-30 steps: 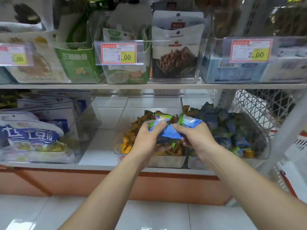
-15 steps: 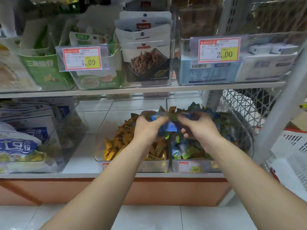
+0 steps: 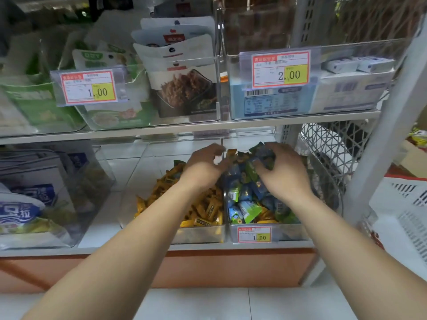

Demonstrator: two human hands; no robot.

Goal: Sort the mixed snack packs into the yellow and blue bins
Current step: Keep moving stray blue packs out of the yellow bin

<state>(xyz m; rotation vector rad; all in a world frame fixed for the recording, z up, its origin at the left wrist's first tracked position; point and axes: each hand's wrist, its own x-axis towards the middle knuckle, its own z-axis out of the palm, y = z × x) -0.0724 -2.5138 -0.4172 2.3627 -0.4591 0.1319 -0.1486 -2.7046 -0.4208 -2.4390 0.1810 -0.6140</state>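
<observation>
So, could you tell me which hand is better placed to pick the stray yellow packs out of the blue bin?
The right hand, probably: it rests among the packs in the blue bin, whereas the left hand hovers over the divider beside the yellow bin.

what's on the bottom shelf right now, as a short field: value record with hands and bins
left hand: fingers spread, over the divide between the bins
right hand: curled on blue packs over the right bin
left bin: yellow packs
right bin: blue and green packs, a few yellow
price tag: on right bin front, reads 1.00
</observation>
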